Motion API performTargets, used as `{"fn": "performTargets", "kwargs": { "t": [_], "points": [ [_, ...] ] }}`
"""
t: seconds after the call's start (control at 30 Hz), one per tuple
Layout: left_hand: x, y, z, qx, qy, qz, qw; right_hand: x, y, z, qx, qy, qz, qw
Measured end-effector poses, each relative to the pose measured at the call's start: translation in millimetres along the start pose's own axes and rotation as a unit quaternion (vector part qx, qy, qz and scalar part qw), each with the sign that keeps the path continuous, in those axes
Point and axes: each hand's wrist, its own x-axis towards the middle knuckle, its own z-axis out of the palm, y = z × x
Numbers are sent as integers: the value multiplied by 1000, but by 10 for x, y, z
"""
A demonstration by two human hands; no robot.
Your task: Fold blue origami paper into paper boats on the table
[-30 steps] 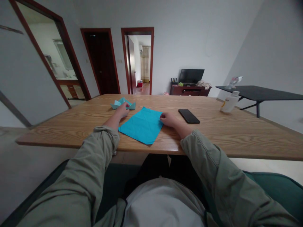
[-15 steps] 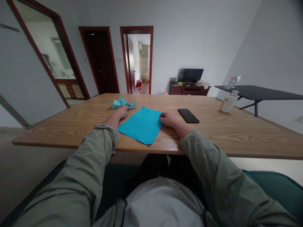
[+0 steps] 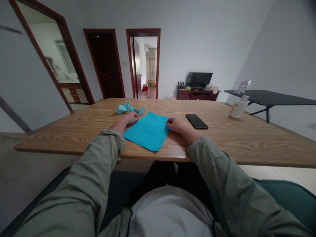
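Note:
A bright blue square sheet of paper (image 3: 148, 131) with crease lines lies on the table in front of me. My right hand (image 3: 175, 125) rests at its right edge, fingers curled and pinched on the paper's rim. Beyond the sheet's left corner, my left hand (image 3: 131, 117) lies low over the wood, fingers loosely bent and partly apart. Just past those fingers stand pale blue folded paper pieces (image 3: 121, 109), with pointed tips like small paper boats. Whether the left fingertips touch the nearest fold is hard to see.
A black phone (image 3: 197, 121) lies right of my right hand on the wooden table (image 3: 222, 141). Farther right stands a white bottle (image 3: 238, 108). Behind it is a black table (image 3: 274, 96); a television (image 3: 199, 80) sits by the far wall.
My left hand has shifted slightly right and toward me, its fingers drawn off the folded paper. The right-hand folded piece sits a little farther right. My right hand stays put.

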Motion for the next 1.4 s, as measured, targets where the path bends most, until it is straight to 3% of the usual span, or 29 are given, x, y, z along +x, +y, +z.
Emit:
{"fn": "performTargets", "kwargs": {
  "t": [0.17,0.27,0.4,0.47,0.6,0.7,0.97,1.13,1.4],
  "points": [
    [36,-37,22,-11,-18,13,1000,-32,-19,-19,1,1,-7,1000],
    [45,-27,-8,-73,5,37,997,-41,-31,-34,4,-3,-6,1000],
    [-13,122,-121,-183,52,85,978,-53,-52,-52,10,4,-4,1000],
    [-70,228,-154,-198,38,101,974,-65,-63,-60,18,18,-3,1000],
    [-171,396,-100,-164,-59,103,979,-92,-76,-60,42,31,-8,999],
    [-194,458,-24,-141,-94,126,977,-92,-67,-48,45,10,-26,999],
    [-205,696,55,-95,-44,160,982,-71,-41,-42,-10,-37,-59,998],
    [-230,827,104,-39,-60,195,978,-83,-68,-51,-49,-37,-54,997],
    [-250,872,153,0,-79,225,971,-97,-113,-52,-48,-42,-45,997]
  ]
}}
